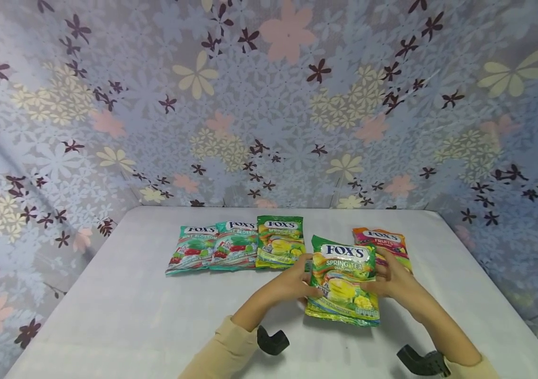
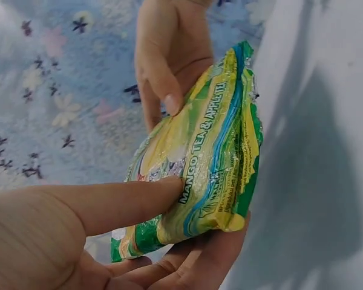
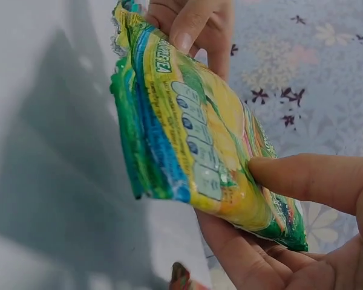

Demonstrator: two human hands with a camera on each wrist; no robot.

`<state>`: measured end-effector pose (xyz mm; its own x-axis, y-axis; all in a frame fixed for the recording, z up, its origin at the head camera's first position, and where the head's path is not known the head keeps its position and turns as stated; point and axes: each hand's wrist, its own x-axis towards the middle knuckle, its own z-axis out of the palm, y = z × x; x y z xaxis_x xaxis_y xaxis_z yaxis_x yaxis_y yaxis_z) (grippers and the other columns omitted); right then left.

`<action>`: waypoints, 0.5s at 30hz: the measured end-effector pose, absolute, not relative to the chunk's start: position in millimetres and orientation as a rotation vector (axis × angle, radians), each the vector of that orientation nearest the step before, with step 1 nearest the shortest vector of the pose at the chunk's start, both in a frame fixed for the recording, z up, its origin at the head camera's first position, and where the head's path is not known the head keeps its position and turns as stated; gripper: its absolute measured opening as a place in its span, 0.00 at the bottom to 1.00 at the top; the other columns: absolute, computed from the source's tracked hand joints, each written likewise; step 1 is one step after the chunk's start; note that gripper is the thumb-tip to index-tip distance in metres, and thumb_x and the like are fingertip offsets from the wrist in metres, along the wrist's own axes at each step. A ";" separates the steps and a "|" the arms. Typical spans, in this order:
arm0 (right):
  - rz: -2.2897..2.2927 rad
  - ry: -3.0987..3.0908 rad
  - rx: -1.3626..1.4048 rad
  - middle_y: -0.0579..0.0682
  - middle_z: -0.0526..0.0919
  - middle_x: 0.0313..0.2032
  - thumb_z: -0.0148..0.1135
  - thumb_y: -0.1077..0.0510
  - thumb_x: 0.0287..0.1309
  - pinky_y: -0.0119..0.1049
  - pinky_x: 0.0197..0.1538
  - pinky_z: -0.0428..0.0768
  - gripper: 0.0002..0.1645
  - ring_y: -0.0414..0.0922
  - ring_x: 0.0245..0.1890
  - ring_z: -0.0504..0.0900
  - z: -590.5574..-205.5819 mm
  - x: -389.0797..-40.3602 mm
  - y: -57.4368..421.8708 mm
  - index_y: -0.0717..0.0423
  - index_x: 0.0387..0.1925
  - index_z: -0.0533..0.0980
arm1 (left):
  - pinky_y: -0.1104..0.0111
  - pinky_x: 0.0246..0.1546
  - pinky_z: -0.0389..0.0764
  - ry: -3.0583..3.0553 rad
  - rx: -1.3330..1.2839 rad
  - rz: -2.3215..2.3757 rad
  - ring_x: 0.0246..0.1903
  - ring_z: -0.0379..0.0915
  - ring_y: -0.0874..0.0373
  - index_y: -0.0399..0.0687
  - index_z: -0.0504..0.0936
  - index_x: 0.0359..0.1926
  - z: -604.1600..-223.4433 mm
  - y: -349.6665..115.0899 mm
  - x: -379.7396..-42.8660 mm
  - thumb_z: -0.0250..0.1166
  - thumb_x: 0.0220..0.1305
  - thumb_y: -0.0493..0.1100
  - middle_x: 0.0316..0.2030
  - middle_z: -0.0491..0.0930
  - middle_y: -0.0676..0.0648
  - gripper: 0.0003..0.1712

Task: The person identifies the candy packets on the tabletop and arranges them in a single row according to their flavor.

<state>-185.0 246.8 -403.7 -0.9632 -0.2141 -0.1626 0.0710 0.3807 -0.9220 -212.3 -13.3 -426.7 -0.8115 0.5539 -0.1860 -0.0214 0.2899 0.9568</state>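
Packet [image 1: 342, 271], green and yellow, marked Spring Tea, is held up in front of the person, apparently just above the white table [image 1: 131, 310]; the left hand [image 1: 292, 281] and the right hand [image 1: 398, 281] grasp its opposite sides, thumbs on the printed face, fingers curled behind; it probably handles as light and pliable, with loose contents shifting inside, and its slick, glossy film could slide under a weak pinch; the plump sides look the surest hold, the thin, crinkled end seals a poorer one; the sweets are likely hard, so moderate pressure should do no harm; on the smooth tabletop lie a teal Mint Blossom packet [image 1: 192, 250], its twin [image 1: 235, 250] touching it, and a second Spring Tea packet [image 1: 280, 245], all creased pillow shapes; a magenta Fruits packet [image 1: 392, 241] is partly hidden by the right hand; flower-printed sheeting [image 1: 155, 131] rises behind.
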 end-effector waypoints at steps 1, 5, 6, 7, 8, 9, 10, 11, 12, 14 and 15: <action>-1.620 2.383 -0.148 0.72 0.63 0.65 0.70 0.55 0.56 0.50 0.49 0.78 0.65 0.60 0.56 0.75 -402.2 -186.7 245.4 0.62 0.74 0.31 | 0.61 0.34 0.79 2.086 0.476 1.550 0.22 0.80 0.49 0.51 0.45 0.74 -424.7 -16.0 -212.7 0.69 0.60 0.37 0.36 0.82 0.45 0.51; -1.631 2.356 -0.190 0.73 0.58 0.67 0.69 0.55 0.57 0.52 0.51 0.77 0.64 0.64 0.59 0.71 -396.3 -193.5 239.6 0.59 0.75 0.30 | 0.53 0.37 0.80 2.077 0.474 1.586 0.24 0.79 0.50 0.56 0.42 0.76 -415.7 -25.8 -213.6 0.69 0.60 0.37 0.35 0.80 0.44 0.55; -1.638 2.349 -0.194 0.73 0.57 0.67 0.69 0.55 0.57 0.51 0.51 0.77 0.65 0.65 0.60 0.69 -394.9 -195.4 237.9 0.58 0.75 0.30 | 0.50 0.36 0.80 2.067 0.472 1.602 0.24 0.79 0.50 0.58 0.41 0.76 -413.3 -28.0 -213.9 0.69 0.59 0.36 0.35 0.80 0.43 0.55; -1.649 2.339 -0.201 0.73 0.57 0.67 0.69 0.55 0.57 0.51 0.51 0.77 0.65 0.66 0.61 0.67 -393.6 -197.4 236.2 0.57 0.75 0.30 | 0.47 0.36 0.80 2.055 0.475 1.620 0.24 0.78 0.49 0.58 0.40 0.76 -411.2 -30.0 -214.5 0.69 0.59 0.35 0.33 0.79 0.42 0.56; -1.661 2.332 -0.214 0.73 0.55 0.68 0.69 0.55 0.57 0.52 0.52 0.77 0.65 0.67 0.63 0.64 -392.3 -199.3 234.4 0.57 0.75 0.30 | 0.47 0.35 0.80 2.058 0.479 1.629 0.24 0.78 0.50 0.59 0.39 0.76 -409.4 -32.0 -215.1 0.69 0.59 0.34 0.31 0.79 0.42 0.57; -1.674 2.327 -0.228 0.73 0.55 0.68 0.69 0.56 0.56 0.51 0.52 0.77 0.66 0.67 0.63 0.64 -391.1 -201.1 232.5 0.56 0.75 0.29 | 0.47 0.35 0.80 2.063 0.482 1.637 0.23 0.77 0.51 0.60 0.39 0.76 -407.5 -33.8 -215.7 0.69 0.59 0.34 0.29 0.78 0.42 0.57; -1.685 2.328 -0.245 0.73 0.56 0.68 0.69 0.56 0.56 0.50 0.51 0.77 0.65 0.67 0.63 0.65 -390.0 -202.9 230.9 0.56 0.75 0.29 | 0.46 0.35 0.80 2.079 0.485 1.638 0.22 0.76 0.51 0.61 0.38 0.76 -405.8 -35.4 -216.4 0.69 0.59 0.34 0.26 0.77 0.43 0.58; -1.707 2.316 -0.264 0.73 0.58 0.67 0.69 0.58 0.56 0.49 0.50 0.78 0.65 0.65 0.61 0.68 -389.2 -204.8 229.0 0.56 0.75 0.30 | 0.46 0.34 0.80 2.089 0.488 1.641 0.21 0.75 0.51 0.61 0.38 0.76 -404.5 -37.0 -217.0 0.69 0.59 0.34 0.24 0.76 0.43 0.58; -1.730 2.301 -0.279 0.72 0.61 0.66 0.69 0.59 0.56 0.48 0.50 0.78 0.65 0.64 0.59 0.70 -388.3 -206.3 227.4 0.55 0.75 0.30 | 0.46 0.34 0.80 2.096 0.492 1.646 0.21 0.75 0.51 0.62 0.38 0.76 -403.5 -38.5 -217.6 0.69 0.59 0.34 0.22 0.75 0.43 0.59; -1.742 2.306 -0.304 0.72 0.63 0.64 0.69 0.61 0.56 0.47 0.49 0.79 0.64 0.62 0.57 0.73 -386.8 -208.7 224.3 0.55 0.75 0.30 | 0.47 0.33 0.80 2.107 0.493 1.657 0.21 0.75 0.52 0.63 0.37 0.76 -401.8 -41.2 -218.6 0.69 0.58 0.33 0.22 0.75 0.42 0.59; -1.735 2.316 -0.308 0.72 0.63 0.64 0.69 0.61 0.56 0.46 0.48 0.79 0.64 0.61 0.57 0.73 -386.1 -209.4 222.8 0.55 0.75 0.31 | 0.47 0.33 0.80 2.112 0.493 1.662 0.22 0.75 0.51 0.63 0.38 0.76 -401.3 -42.6 -219.0 0.69 0.58 0.33 0.24 0.76 0.41 0.59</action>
